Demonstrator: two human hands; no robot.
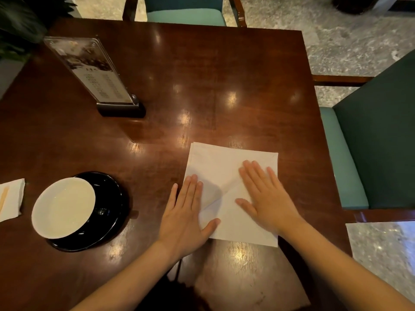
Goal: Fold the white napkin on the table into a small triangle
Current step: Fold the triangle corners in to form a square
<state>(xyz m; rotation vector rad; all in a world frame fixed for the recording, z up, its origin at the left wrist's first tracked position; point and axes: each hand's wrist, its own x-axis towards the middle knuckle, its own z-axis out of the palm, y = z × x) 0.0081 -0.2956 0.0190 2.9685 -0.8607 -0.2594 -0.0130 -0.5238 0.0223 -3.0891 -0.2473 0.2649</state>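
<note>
The white napkin (215,164) lies flat as a rough square on the dark wooden table (202,86), near its front right. A diagonal fold line runs across the napkin's middle between my hands. My left hand (184,212) presses palm-down on the napkin's left edge, fingers together, thumb resting on the cloth. My right hand (265,196) lies flat on the napkin's right half with fingers spread. Neither hand grips anything.
A white bowl (62,207) sits on a black plate (110,198) at the front left. Another folded napkin (11,198) shows at the left edge. A clear menu stand (94,72) rises at the back left. Teal chairs (381,131) stand right and behind.
</note>
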